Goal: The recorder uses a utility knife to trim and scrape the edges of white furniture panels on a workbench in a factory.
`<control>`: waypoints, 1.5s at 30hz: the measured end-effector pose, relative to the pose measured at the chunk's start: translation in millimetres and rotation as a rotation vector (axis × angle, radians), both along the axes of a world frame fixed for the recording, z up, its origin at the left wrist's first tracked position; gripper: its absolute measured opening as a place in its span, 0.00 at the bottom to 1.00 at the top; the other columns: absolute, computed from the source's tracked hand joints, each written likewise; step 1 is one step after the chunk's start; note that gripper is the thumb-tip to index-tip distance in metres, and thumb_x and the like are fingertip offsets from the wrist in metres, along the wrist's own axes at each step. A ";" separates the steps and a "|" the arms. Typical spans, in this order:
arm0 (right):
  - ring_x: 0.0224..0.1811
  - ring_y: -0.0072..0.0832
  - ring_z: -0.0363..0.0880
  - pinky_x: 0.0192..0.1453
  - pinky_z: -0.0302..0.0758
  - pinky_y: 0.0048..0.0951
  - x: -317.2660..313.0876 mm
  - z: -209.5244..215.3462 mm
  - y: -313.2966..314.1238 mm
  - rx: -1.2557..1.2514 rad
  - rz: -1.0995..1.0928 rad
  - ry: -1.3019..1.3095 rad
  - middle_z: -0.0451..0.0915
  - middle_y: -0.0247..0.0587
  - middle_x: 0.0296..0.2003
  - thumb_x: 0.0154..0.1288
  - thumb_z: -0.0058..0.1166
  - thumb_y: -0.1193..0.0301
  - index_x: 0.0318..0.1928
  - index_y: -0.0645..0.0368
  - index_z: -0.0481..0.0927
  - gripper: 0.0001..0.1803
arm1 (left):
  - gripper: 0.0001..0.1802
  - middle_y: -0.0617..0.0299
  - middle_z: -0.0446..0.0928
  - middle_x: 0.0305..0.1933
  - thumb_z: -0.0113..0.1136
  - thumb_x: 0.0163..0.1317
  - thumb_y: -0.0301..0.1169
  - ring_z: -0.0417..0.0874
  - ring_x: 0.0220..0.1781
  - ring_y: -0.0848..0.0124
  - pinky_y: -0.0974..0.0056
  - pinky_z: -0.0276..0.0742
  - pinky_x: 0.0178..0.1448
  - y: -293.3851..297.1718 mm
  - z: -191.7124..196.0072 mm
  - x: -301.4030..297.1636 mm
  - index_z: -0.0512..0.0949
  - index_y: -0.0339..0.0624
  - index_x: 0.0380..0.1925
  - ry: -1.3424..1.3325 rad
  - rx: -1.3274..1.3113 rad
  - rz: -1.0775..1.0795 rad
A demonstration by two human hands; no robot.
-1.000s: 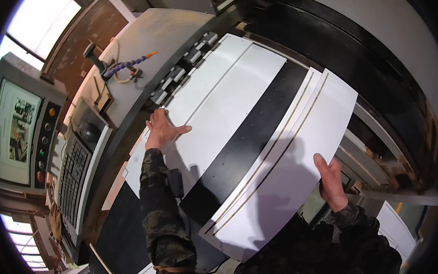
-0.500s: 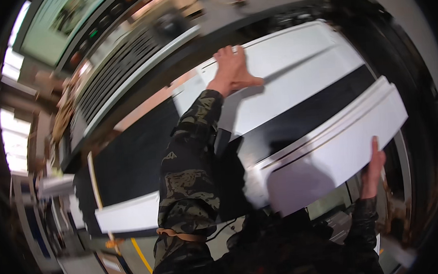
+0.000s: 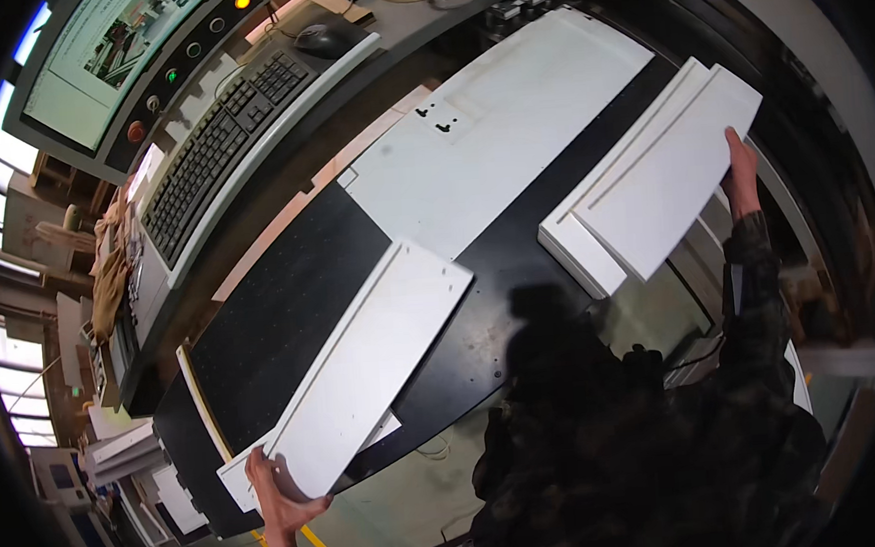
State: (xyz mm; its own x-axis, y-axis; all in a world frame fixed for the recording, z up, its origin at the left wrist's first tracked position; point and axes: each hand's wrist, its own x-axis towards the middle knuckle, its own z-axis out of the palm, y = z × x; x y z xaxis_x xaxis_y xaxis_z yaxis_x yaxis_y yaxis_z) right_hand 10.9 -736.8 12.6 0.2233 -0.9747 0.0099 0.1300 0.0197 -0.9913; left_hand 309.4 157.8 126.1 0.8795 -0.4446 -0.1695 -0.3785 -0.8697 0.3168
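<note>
A single head-worn fisheye view is provided, directed steeply downward from above the person's torso. The black machine bed (image 3: 290,313) is seen at arm's length, between and beyond the hands. Straight edges are bent toward the rim. A keyboard (image 3: 219,146) and monitor (image 3: 113,43) are seen far beyond the left hand (image 3: 281,499).

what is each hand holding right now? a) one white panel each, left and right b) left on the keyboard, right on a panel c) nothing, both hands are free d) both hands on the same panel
a: the left hand grips the near end of one long white panel and the right hand grips the edge of a separate white panel, with black machine bed between them.
</note>
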 end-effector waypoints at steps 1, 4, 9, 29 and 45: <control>0.45 0.32 0.85 0.50 0.81 0.33 -5.6 11.1 7.5 -0.014 -0.023 0.010 0.85 0.48 0.44 0.73 0.60 0.59 0.48 0.75 0.80 0.24 | 0.59 0.34 0.58 0.72 0.81 0.20 0.47 0.56 0.76 0.38 0.43 0.60 0.76 7.7 -3.9 2.0 0.65 0.34 0.57 0.032 0.027 0.008; 0.47 0.35 0.86 0.53 0.82 0.36 18.9 38.7 42.7 -0.018 0.054 -0.096 0.85 0.50 0.45 0.74 0.58 0.62 0.50 0.77 0.79 0.23 | 0.61 0.34 0.58 0.73 0.82 0.19 0.48 0.56 0.77 0.39 0.42 0.60 0.76 10.4 -3.4 12.4 0.65 0.34 0.58 0.117 0.033 0.035; 0.49 0.37 0.85 0.53 0.81 0.36 23.7 72.9 40.9 -0.108 -0.067 0.001 0.84 0.52 0.50 0.73 0.56 0.65 0.57 0.80 0.76 0.26 | 0.60 0.33 0.56 0.76 0.86 0.23 0.36 0.55 0.80 0.37 0.45 0.60 0.81 30.7 -46.3 52.7 0.66 0.39 0.63 0.104 0.190 -0.155; 0.18 0.28 0.66 0.17 0.59 0.37 261.7 74.9 -82.3 0.363 0.262 -0.076 0.71 0.41 0.23 0.67 0.47 0.75 0.32 0.62 0.71 0.06 | 0.35 0.42 0.55 0.81 0.53 0.74 0.53 0.48 0.83 0.38 0.36 0.47 0.81 -606.2 -101.5 67.1 0.67 0.43 0.73 0.207 -0.009 -0.958; 0.24 0.40 0.77 0.25 0.74 0.42 337.3 -5.1 -152.9 0.504 0.264 0.069 0.77 0.59 0.28 0.70 0.48 0.66 0.44 0.78 0.65 0.20 | 0.34 0.46 0.54 0.80 0.51 0.74 0.52 0.56 0.77 0.34 0.18 0.59 0.66 -783.9 -122.8 43.9 0.63 0.50 0.75 -0.242 0.173 -0.784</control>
